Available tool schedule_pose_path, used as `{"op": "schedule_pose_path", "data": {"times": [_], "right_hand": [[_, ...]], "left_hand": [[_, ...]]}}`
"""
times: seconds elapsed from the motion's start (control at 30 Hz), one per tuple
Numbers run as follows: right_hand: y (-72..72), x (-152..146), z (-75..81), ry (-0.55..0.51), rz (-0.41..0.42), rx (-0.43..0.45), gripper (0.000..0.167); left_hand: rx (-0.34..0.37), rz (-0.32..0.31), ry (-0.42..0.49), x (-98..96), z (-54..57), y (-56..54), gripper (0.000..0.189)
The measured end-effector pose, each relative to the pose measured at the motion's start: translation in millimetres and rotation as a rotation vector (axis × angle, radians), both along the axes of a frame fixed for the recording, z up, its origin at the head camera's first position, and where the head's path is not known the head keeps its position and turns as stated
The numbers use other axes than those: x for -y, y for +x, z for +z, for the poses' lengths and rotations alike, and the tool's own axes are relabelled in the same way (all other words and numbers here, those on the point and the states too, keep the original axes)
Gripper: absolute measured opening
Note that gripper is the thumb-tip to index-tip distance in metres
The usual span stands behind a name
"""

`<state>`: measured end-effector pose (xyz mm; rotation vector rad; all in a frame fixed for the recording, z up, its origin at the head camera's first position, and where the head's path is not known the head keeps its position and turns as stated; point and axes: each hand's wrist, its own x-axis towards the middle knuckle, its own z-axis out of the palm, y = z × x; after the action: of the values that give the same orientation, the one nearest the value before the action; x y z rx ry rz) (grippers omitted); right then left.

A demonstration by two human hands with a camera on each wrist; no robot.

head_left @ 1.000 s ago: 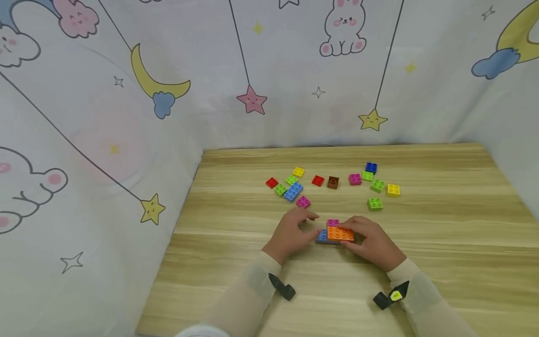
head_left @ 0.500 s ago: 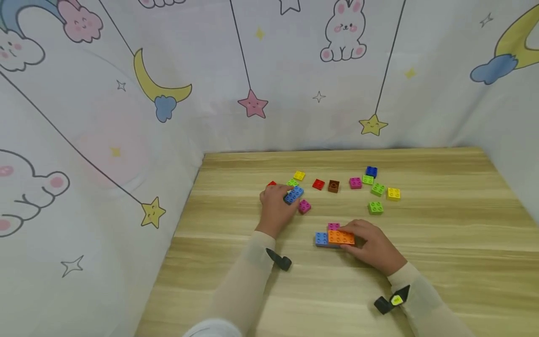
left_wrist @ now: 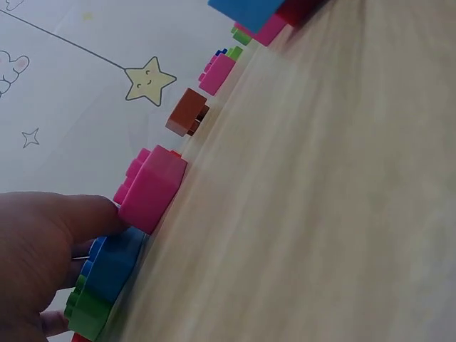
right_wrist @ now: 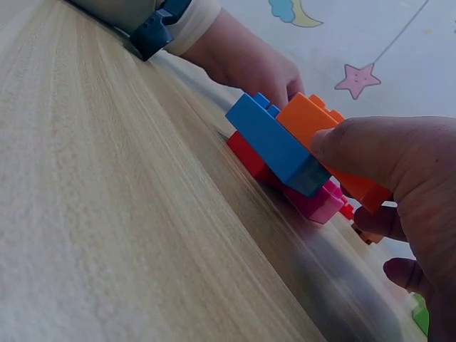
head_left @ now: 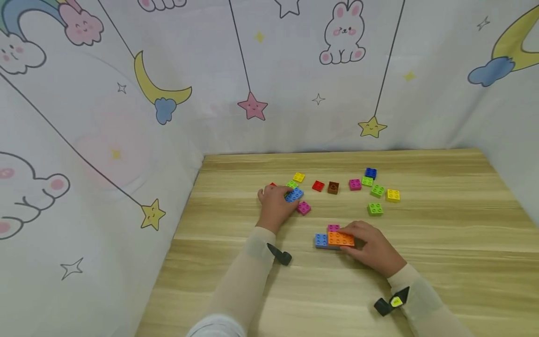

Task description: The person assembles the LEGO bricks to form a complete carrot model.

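My right hand [head_left: 372,243] holds an orange building brick [head_left: 341,238] between thumb and fingers. The orange brick sits on a blue brick [right_wrist: 274,142], overhanging its end. Beneath the blue one are a red brick [right_wrist: 248,153] and a pink brick [right_wrist: 315,203], as the right wrist view shows. Farther left, my left hand [head_left: 275,208] pinches a second, loose blue brick [head_left: 294,194], thumb on its near side and fingers on the far side. A loose pink brick [left_wrist: 153,187] lies right by the left thumb. The left hand partly covers a green brick [left_wrist: 89,311].
Behind the hands lie a yellow brick [head_left: 299,177], a red brick [head_left: 318,186] and a brown brick [head_left: 333,187]. To the right are a pink brick [head_left: 355,184], several green ones and a dark blue brick [head_left: 371,172]. A printed cloth wall [head_left: 294,131] borders the wooden table [head_left: 442,210].
My left hand has left the stack, reached forward and left, and taken hold of the loose blue brick. My right hand stays on the orange brick. The head view has tilted slightly.
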<state>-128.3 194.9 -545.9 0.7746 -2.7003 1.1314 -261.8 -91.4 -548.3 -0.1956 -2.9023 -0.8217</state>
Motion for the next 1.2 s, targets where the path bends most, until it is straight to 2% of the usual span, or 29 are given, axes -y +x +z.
{"op": "schedule_pose_path", "data": {"times": [0.2, 0.3, 0.4, 0.5, 0.6, 0.7, 0.8, 0.93, 1.03, 1.2], "right_hand": [[0.0, -0.6, -5.5, -0.005, 0.004, -0.015, 0.046], [0.0, -0.4, -7.1, -0.005, 0.005, -0.014, 0.045], [0.1, 0.3, -7.2, -0.004, 0.006, -0.004, 0.044], [-0.1, 1.0, -6.0, -0.001, 0.005, 0.006, 0.044], [-0.8, 1.2, -4.7, 0.004, 0.003, 0.009, 0.044], [-1.6, 0.9, -3.8, 0.007, -0.002, 0.000, 0.044], [-2.4, 0.0, -3.2, 0.007, 0.000, -0.013, 0.044], [-3.8, -0.8, -3.3, 0.002, 0.016, -0.027, 0.043], [-4.2, -0.7, -3.3, 0.002, 0.018, -0.027, 0.043], [-2.9, -0.6, -3.3, 0.004, 0.010, -0.017, 0.043]], "left_hand": [[-0.004, -0.019, 0.017, 1.7, -2.7, 0.7, 0.042], [-0.037, -0.020, 0.049, 3.3, -3.9, 1.4, 0.041], [-0.110, -0.024, 0.093, 4.5, -2.8, 3.9, 0.037], [-0.232, -0.047, 0.152, 4.2, 1.6, 12.5, 0.034], [-0.361, -0.130, 0.196, 1.3, 7.0, 29.1, 0.036], [-0.424, -0.277, 0.221, -2.8, 10.2, 50.1, 0.035], [-0.414, -0.421, 0.228, -4.3, 10.2, 68.9, 0.033], [-0.318, -0.543, 0.213, -2.1, 7.3, 85.9, 0.032], [-0.237, -0.619, 0.193, -0.9, 6.0, 90.9, 0.031], [-0.189, -0.693, 0.174, -1.4, 4.9, 91.4, 0.030]]}}
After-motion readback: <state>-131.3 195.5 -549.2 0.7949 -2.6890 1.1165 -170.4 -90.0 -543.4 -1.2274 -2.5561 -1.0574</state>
